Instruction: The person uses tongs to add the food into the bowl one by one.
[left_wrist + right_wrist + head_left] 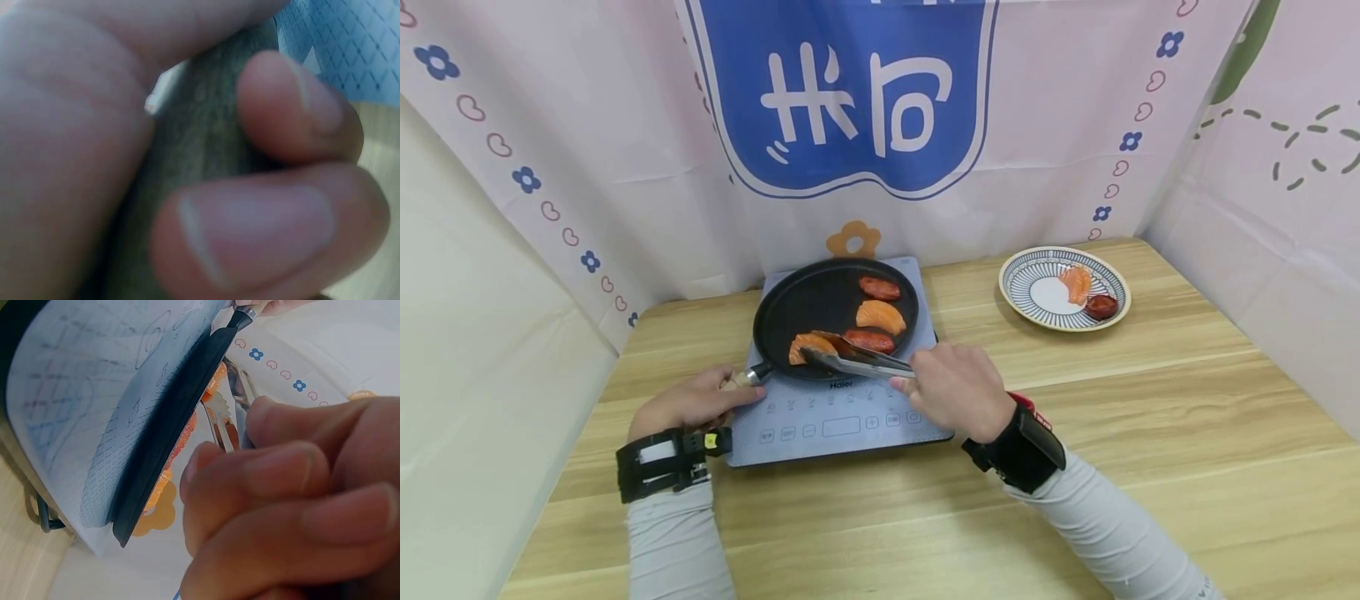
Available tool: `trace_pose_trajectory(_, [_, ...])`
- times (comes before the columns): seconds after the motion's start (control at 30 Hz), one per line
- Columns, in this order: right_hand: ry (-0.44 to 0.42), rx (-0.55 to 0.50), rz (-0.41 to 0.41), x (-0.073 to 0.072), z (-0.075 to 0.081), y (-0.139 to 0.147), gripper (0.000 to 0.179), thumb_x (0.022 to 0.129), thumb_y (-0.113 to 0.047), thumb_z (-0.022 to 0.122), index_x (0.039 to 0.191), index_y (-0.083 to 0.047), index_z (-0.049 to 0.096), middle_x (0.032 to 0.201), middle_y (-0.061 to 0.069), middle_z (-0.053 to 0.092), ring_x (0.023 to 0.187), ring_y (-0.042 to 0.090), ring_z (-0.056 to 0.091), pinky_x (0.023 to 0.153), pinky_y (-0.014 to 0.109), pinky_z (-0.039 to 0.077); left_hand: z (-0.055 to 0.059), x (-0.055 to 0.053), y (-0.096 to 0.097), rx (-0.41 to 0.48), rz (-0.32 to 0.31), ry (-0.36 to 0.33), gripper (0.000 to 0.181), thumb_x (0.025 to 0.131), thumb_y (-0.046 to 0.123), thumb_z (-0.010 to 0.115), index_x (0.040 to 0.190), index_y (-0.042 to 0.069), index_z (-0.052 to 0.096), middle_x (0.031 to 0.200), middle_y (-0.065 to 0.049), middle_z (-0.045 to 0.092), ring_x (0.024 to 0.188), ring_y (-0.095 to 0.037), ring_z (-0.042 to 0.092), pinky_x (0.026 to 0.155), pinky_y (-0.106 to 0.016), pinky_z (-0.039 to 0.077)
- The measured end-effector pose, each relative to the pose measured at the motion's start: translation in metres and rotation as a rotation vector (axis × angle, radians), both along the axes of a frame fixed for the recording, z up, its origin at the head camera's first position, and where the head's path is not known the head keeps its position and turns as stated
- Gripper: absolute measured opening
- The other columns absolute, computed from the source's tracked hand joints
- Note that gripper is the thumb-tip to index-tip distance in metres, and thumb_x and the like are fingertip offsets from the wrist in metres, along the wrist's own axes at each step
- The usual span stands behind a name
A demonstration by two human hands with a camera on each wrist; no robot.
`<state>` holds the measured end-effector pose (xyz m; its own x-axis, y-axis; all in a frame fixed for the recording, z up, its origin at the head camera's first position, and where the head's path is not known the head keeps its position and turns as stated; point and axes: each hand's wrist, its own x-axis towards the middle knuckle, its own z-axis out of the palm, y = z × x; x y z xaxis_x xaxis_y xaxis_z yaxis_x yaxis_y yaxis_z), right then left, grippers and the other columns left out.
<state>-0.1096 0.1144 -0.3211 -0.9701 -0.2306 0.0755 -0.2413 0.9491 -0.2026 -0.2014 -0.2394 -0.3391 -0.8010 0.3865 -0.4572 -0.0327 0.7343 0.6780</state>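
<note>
My left hand grips the wooden handle of a black frying pan; the left wrist view shows the fingers curled round it. My right hand holds metal tongs whose tips reach over the pan's near side. Between or against those tips lies an orange salmon slice; the head view does not show clearly whether it is pinched. A second salmon slice lies at the pan's right, with a red sausage behind it and another sausage partly covered by the tongs.
The pan sits on a white induction cooker with a touch panel along its front. At the back right of the wooden table, a patterned plate bears a salmon slice and a dark red sausage piece. A printed curtain hangs behind.
</note>
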Motion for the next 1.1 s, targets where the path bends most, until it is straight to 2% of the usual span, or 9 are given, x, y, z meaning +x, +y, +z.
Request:
trace_pose_trajectory(0.6, [-0.017,0.0,-0.006,0.0001,0.0017,0.0003,0.045,0.104,-0.051,0.063,0.077,-0.014,0.058,0.062,-0.004,0.041,0.055,0.016,0.049,0.05,0.029,0.03,0.0015,-0.0002,-0.0007,-0.046,0.011,0.01,0.043,0.106,0.041,0.063,0.122,0.003,0.05,0.075,0.002,0.057,0.061,-0.012,0.053,0.056,-0.025,0.048])
trace_pose_trajectory(0.83, [-0.017,0.011,-0.02,0.0005,0.0021,0.0007,0.045,0.103,-0.053,0.063,0.08,-0.014,0.06,0.063,-0.003,0.045,0.055,0.016,0.05,0.049,0.03,0.032,0.0018,-0.0015,0.0,-0.027,0.0,0.014,0.041,0.106,0.038,0.064,0.119,0.002,0.051,0.07,0.002,0.057,0.056,-0.01,0.05,0.052,-0.024,0.044])
trace_pose_trajectory(1.1, [-0.018,0.014,-0.008,0.0018,0.0035,0.0018,0.045,0.102,-0.053,0.065,0.08,-0.014,0.061,0.063,-0.003,0.046,0.055,0.017,0.05,0.049,0.03,0.032,0.0015,0.0,-0.001,-0.056,0.016,0.011,0.044,0.105,0.042,0.063,0.121,0.003,0.05,0.074,0.002,0.057,0.06,-0.011,0.052,0.055,-0.025,0.047])
